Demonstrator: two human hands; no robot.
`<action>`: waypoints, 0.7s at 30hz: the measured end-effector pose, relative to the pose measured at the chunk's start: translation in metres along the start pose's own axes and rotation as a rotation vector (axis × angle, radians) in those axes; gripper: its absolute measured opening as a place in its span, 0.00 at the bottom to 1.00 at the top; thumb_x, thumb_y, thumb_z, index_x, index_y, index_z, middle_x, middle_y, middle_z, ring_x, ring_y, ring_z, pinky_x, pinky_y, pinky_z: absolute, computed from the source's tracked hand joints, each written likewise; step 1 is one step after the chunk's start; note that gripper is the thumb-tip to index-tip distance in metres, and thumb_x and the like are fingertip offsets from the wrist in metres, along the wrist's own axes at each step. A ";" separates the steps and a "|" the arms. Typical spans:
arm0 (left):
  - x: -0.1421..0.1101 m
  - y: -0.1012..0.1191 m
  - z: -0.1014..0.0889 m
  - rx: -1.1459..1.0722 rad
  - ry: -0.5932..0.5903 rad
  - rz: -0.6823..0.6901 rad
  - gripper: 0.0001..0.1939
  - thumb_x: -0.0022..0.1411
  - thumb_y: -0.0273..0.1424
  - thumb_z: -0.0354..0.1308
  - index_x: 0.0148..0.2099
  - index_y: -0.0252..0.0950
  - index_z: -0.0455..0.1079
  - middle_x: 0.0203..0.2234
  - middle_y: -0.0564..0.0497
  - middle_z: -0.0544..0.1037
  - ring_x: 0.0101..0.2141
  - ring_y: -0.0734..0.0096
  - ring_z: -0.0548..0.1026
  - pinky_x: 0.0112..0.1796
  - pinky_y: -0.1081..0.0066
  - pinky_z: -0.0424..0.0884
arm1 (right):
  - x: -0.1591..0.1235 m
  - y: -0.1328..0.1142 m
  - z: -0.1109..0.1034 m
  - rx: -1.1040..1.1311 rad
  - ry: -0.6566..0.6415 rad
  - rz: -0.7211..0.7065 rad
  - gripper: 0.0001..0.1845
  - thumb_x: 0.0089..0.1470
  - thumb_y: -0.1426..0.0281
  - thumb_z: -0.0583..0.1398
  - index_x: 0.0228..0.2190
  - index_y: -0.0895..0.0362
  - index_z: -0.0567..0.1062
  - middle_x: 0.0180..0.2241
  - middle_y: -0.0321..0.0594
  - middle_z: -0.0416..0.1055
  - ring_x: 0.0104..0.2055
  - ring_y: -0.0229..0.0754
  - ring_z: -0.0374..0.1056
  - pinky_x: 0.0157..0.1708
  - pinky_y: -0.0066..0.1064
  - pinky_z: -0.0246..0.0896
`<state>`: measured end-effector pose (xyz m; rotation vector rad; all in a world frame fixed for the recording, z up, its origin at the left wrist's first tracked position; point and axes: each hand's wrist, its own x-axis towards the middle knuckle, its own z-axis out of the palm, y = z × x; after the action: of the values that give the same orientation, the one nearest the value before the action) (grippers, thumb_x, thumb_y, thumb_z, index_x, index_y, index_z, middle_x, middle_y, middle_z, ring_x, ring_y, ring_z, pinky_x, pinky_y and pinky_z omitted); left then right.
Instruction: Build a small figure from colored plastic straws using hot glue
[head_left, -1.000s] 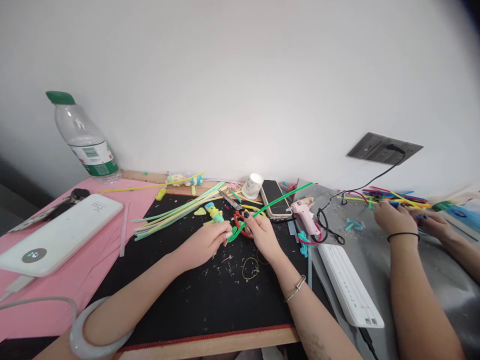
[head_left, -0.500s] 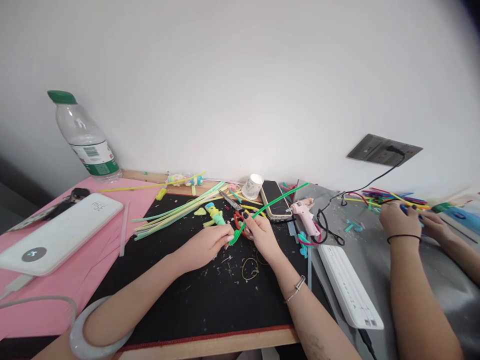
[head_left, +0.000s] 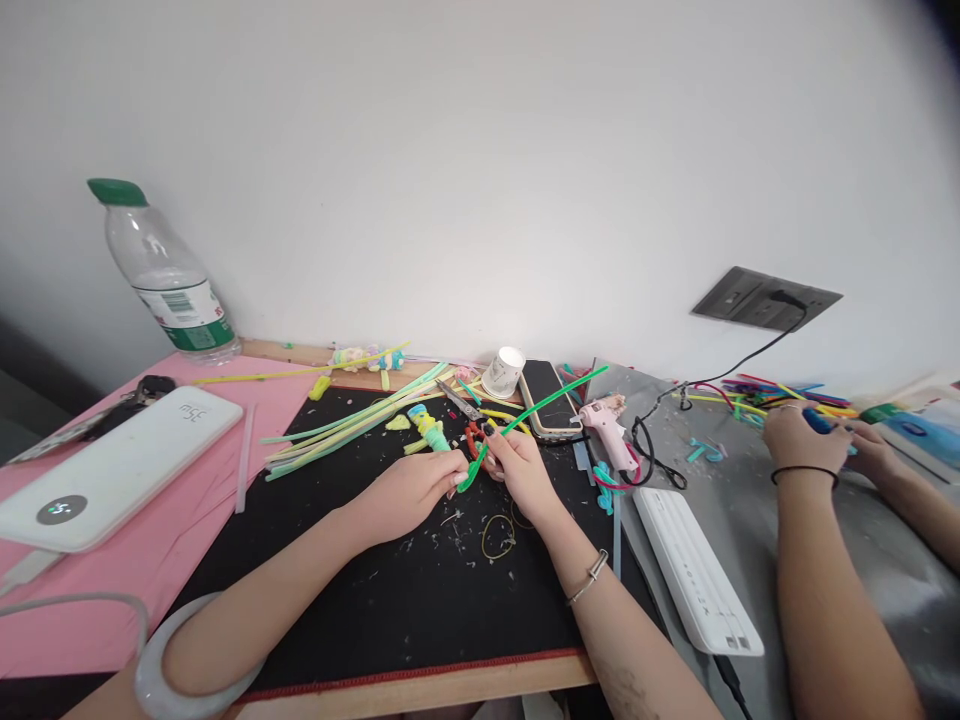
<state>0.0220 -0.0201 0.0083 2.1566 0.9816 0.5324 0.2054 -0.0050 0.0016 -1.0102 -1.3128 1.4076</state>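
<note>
A bright green pipe cleaner [head_left: 551, 400] runs between my two hands over the black mat [head_left: 360, 610]. My left hand [head_left: 420, 488] pinches its bent lower end. Thumb and fingers of my right hand [head_left: 521, 470] close on it a little further along, and its straight free end points up to the right. Just behind my hands lie scissors with red-orange handles [head_left: 474, 436], partly hidden by my right hand. Beside my left hand is a small yellow and turquoise fuzzy figure [head_left: 427, 428]. A bundle of pale green and yellow pipe cleaners [head_left: 337, 438] spreads to the left.
At the back stand a paper cup [head_left: 504, 372] and a phone [head_left: 549, 395]. A pink glue gun [head_left: 611, 432] and white power bank [head_left: 697, 570] lie to the right. Another person's hands [head_left: 806, 440] work with something blue. A bottle [head_left: 176, 280] leans left, behind another power bank [head_left: 127, 465].
The pipe cleaner's free end has drawn down and left, with more of it bent by my left hand. The other person's hands have shifted slightly, showing more of the blue thing.
</note>
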 end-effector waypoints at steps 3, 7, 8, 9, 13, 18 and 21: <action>0.000 0.000 0.000 0.026 -0.001 -0.004 0.12 0.68 0.33 0.39 0.32 0.39 0.57 0.27 0.54 0.68 0.31 0.69 0.66 0.34 0.70 0.60 | 0.000 0.000 0.001 0.025 0.010 0.013 0.27 0.48 0.49 0.60 0.16 0.57 0.61 0.13 0.27 0.52 0.15 0.27 0.43 0.17 0.25 0.34; 0.000 0.000 0.001 0.052 0.000 -0.005 0.12 0.69 0.33 0.39 0.32 0.39 0.57 0.28 0.54 0.68 0.31 0.69 0.67 0.34 0.70 0.59 | 0.000 -0.001 0.002 0.036 0.006 0.012 0.27 0.48 0.50 0.61 0.15 0.57 0.61 0.12 0.27 0.52 0.15 0.27 0.43 0.17 0.25 0.33; 0.000 -0.001 0.001 0.057 0.001 -0.003 0.12 0.69 0.33 0.39 0.32 0.39 0.57 0.28 0.54 0.68 0.31 0.69 0.67 0.33 0.70 0.59 | 0.000 -0.001 0.002 0.035 0.005 0.014 0.27 0.48 0.49 0.61 0.15 0.58 0.62 0.12 0.27 0.51 0.15 0.27 0.42 0.17 0.25 0.33; 0.000 -0.001 0.001 0.061 0.002 0.000 0.12 0.69 0.33 0.39 0.33 0.39 0.57 0.28 0.54 0.68 0.31 0.69 0.66 0.33 0.70 0.59 | 0.000 -0.001 0.001 0.034 0.006 0.015 0.27 0.48 0.49 0.61 0.15 0.58 0.62 0.12 0.27 0.51 0.15 0.27 0.42 0.17 0.25 0.33; 0.000 0.000 0.001 0.069 -0.006 0.013 0.11 0.68 0.32 0.39 0.33 0.39 0.57 0.28 0.55 0.68 0.30 0.69 0.66 0.33 0.71 0.59 | 0.000 -0.001 0.001 0.010 0.008 0.011 0.27 0.48 0.49 0.60 0.15 0.58 0.63 0.12 0.28 0.51 0.15 0.27 0.42 0.16 0.26 0.33; 0.000 0.000 0.001 0.078 -0.016 0.015 0.10 0.68 0.31 0.39 0.33 0.39 0.56 0.28 0.55 0.67 0.30 0.69 0.66 0.33 0.71 0.59 | -0.001 -0.002 0.001 -0.001 -0.001 0.003 0.28 0.48 0.49 0.60 0.14 0.57 0.62 0.12 0.28 0.51 0.15 0.28 0.43 0.16 0.26 0.33; 0.000 -0.001 0.001 0.083 -0.013 0.023 0.10 0.68 0.30 0.39 0.33 0.39 0.56 0.28 0.54 0.68 0.31 0.69 0.67 0.33 0.71 0.59 | -0.001 -0.002 0.002 0.000 -0.004 0.004 0.28 0.48 0.48 0.60 0.14 0.57 0.62 0.12 0.28 0.51 0.15 0.28 0.43 0.16 0.26 0.33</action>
<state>0.0223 -0.0200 0.0068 2.2446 0.9884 0.4953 0.2039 -0.0062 0.0041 -1.0108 -1.3138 1.4130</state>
